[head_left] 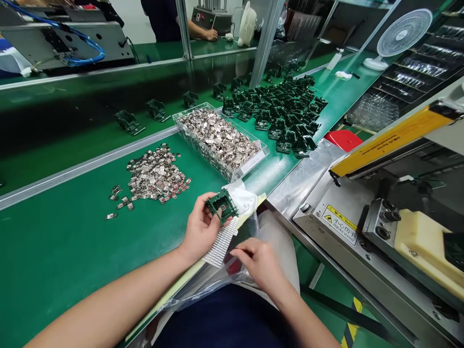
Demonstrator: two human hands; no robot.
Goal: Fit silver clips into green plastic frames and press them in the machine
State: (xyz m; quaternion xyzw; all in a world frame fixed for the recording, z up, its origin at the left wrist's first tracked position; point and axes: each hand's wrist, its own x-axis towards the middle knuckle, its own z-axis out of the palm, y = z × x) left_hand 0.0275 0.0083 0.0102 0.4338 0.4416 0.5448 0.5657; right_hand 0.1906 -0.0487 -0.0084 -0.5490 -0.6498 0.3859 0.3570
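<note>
My left hand [200, 231] is closed around a dark green plastic housing [226, 199] with a square recess in its middle. The thumb presses into that recess. Lower and to the right, my right hand [258, 261] has thumb and forefinger pinched together; whatever they may hold is too small to make out. Between the hands lies a sheet of small silvery-white rectangles [220, 249] at the table's front edge. A white cloth [242, 197] sits just beyond the housing. Below the hands, a clear plastic bag [212, 280] hangs along the edge.
Small metal pieces lie piled [154, 176] on the green table [72, 241], and more fill a clear box [252, 164]. Many dark green housings [279, 108] are heaped behind. At right stands a machine with a yellow bar [391, 140]. A co-worker's hand [211, 35] rests across the bench.
</note>
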